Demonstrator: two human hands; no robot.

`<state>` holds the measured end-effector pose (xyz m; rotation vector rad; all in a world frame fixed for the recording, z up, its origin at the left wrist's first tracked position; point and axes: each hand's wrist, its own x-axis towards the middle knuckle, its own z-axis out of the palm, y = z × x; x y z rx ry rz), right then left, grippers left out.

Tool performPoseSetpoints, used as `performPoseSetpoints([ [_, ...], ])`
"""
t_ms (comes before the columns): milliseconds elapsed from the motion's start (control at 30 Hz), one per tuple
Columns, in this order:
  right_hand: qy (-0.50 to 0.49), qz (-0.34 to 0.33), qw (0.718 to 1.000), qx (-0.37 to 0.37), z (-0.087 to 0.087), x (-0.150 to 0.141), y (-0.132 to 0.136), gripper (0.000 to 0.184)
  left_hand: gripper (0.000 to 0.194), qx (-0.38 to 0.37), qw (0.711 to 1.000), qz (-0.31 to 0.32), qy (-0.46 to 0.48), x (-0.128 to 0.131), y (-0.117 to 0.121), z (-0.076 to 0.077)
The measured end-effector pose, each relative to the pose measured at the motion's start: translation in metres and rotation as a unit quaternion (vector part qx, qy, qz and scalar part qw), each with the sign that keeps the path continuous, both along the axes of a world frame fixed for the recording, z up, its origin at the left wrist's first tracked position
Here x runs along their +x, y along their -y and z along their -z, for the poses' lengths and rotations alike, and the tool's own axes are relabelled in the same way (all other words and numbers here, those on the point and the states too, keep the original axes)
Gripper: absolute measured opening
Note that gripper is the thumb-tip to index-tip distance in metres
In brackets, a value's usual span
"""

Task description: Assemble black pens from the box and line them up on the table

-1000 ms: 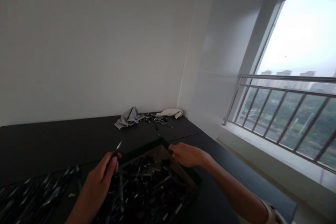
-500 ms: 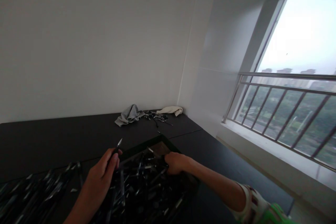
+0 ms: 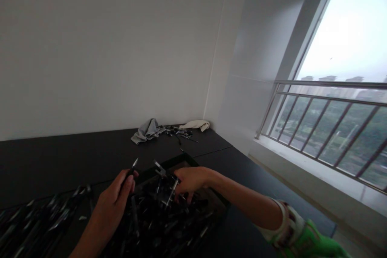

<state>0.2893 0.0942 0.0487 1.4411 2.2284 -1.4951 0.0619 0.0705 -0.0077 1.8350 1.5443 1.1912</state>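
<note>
My left hand (image 3: 112,198) is closed round a slim dark pen (image 3: 134,164), whose pale pointed tip sticks up past the thumb. To its right stands a dark box (image 3: 188,159) heaped with black and clear pen-like pieces (image 3: 163,225). My right hand (image 3: 192,180) reaches over the box's far side with its fingers bent down into the heap. Some clear and silvery pieces (image 3: 173,192) lie right against those fingers; what they grip is hidden in shadow.
On the left of the black table (image 3: 75,153) lie many dark pens (image 3: 45,217), blurred. At the back are a grey cloth (image 3: 148,131), a small heap of pen parts (image 3: 181,132) and a cream cloth (image 3: 196,125). A metal railing (image 3: 326,84) fronts the window at right.
My right hand has moved left and further over the heap, stirring pieces; some now stand up by the fingers. My left hand keeps the pen, almost in the same place.
</note>
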Motion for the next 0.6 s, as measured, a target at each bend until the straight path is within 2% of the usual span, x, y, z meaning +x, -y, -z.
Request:
performPoseSetpoints([
  [100, -0.024, -0.014, 0.999, -0.035, -0.012, -0.009, 0.006, 0.014, 0.041, -0.005, 1.000, -0.005, -0.007, 0.000, 0.000, -0.002],
  [167, -0.041, -0.037, 0.997, -0.052, -0.020, -0.014, 0.012, 0.029, 0.041, -0.008, 1.000, -0.007, -0.011, 0.000, 0.001, -0.002],
  [233, -0.052, -0.088, 0.993, -0.054, -0.030, -0.018, 0.019, 0.047, 0.040, -0.007, 1.000, -0.009, -0.011, 0.000, 0.000, -0.001],
  [300, -0.044, -0.158, 0.986, -0.033, -0.040, -0.019, 0.024, 0.053, 0.039, -0.005, 1.000, -0.008, -0.009, 0.000, 0.000, 0.001],
  [367, -0.002, -0.193, 0.981, 0.019, -0.050, -0.014, 0.024, 0.045, 0.039, -0.007, 1.000, -0.006, -0.006, -0.001, 0.000, 0.002],
  [433, 0.056, -0.175, 0.980, 0.073, -0.055, -0.004, 0.019, 0.035, 0.039, -0.011, 1.000, -0.003, -0.003, -0.001, 0.000, 0.003],
  [500, 0.120, -0.129, 0.978, 0.113, -0.051, 0.009, 0.013, 0.032, 0.039, -0.011, 1.000, -0.001, -0.001, -0.002, 0.000, 0.003],
  [567, 0.177, -0.087, 0.970, 0.143, -0.039, 0.020, 0.009, 0.036, 0.040, -0.007, 1.000, 0.000, 0.002, -0.003, 0.000, 0.002],
  [600, 0.203, -0.071, 0.963, 0.159, -0.029, 0.024, 0.009, 0.044, 0.040, -0.005, 1.000, 0.000, 0.002, -0.003, 0.000, 0.002],
])
